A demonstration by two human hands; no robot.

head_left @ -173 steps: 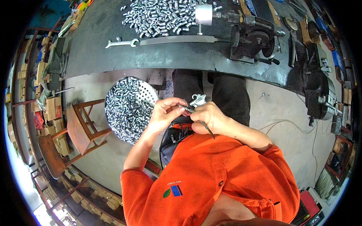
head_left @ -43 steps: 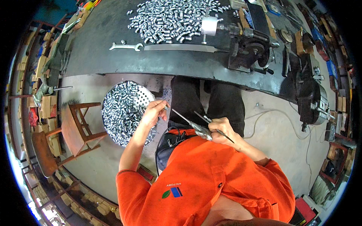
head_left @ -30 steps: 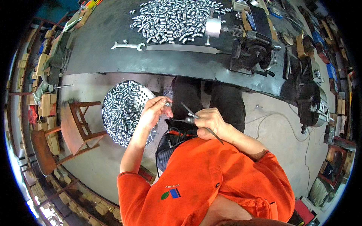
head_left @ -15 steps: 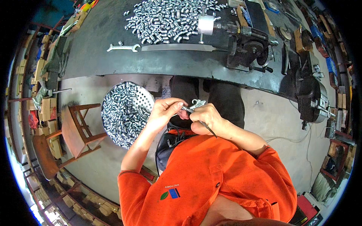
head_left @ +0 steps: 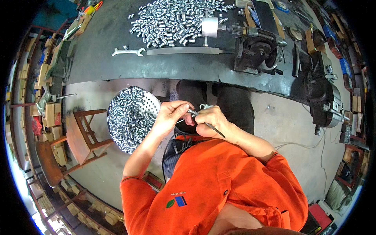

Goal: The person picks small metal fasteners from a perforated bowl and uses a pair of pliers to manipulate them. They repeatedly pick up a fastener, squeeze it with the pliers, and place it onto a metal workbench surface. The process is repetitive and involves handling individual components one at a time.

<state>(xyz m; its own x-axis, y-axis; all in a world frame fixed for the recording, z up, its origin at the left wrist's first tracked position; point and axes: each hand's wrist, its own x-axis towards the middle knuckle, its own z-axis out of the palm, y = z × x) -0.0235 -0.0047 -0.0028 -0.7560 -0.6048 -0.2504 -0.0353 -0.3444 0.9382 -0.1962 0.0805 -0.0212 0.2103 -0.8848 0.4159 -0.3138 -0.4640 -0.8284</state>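
Above my lap, both hands are close together. My left hand [head_left: 174,113] is closed, thumb and fingertips pinching a small silvery metal part [head_left: 190,111], mostly hidden by the fingers. Closed round a slim dark file-like tool [head_left: 214,130] is my right hand [head_left: 211,118]; the tool's tapered tail sticks out below the fist and its other end reaches toward the left fingertips. A silvery hooked piece [head_left: 205,106] shows just beyond the right hand; what holds it is hidden. Left of my hands, a perforated round basket [head_left: 150,103] holds many short metal sleeves [head_left: 127,121].
On the dark workbench [head_left: 98,68] lie a heap of metal sleeves [head_left: 168,23], an open-ended wrench [head_left: 128,51] and a long flat file [head_left: 184,51]. A geared fixture [head_left: 258,49] stands right of them, a vise [head_left: 325,102] farther right. A wooden chair [head_left: 80,137] stands left.
Both hands stay together with the same grips. The right hand and its tool have shifted slightly, the tool's tail sitting a little higher. The view has moved a little.
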